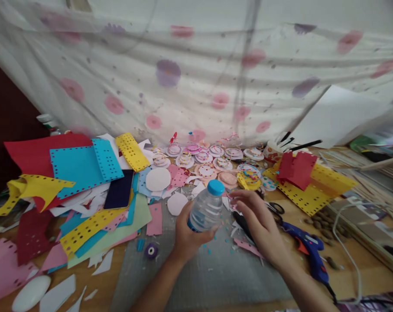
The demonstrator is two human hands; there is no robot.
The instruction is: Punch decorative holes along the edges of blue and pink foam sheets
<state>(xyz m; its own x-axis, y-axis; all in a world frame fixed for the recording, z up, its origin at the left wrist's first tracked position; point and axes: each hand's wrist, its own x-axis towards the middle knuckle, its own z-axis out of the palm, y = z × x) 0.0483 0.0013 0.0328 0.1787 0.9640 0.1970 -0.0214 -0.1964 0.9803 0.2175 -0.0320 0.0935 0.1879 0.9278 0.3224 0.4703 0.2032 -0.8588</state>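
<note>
A clear plastic bottle with a blue cap (205,207) is held upright above the grey mat (196,277). My left hand (190,225) wraps round its lower part, the thumb across the front. Just right of the bottle, my right hand (253,216) has its fingers apart and nothing in them. Behind the bottle lie many small decorated paper discs (204,156). Under my right hand, a black-handled object (243,225) is partly hidden. A purple roll (151,250) sits on the mat at the left.
Coloured paper sheets (77,162) and a dark phone (118,189) cover the left side. To the right are black scissors (276,209), a blue glue gun (308,249) with its cable, yellow perforated sheets (308,195) and a cup of pens (272,151). A patterned curtain (196,78) hangs behind.
</note>
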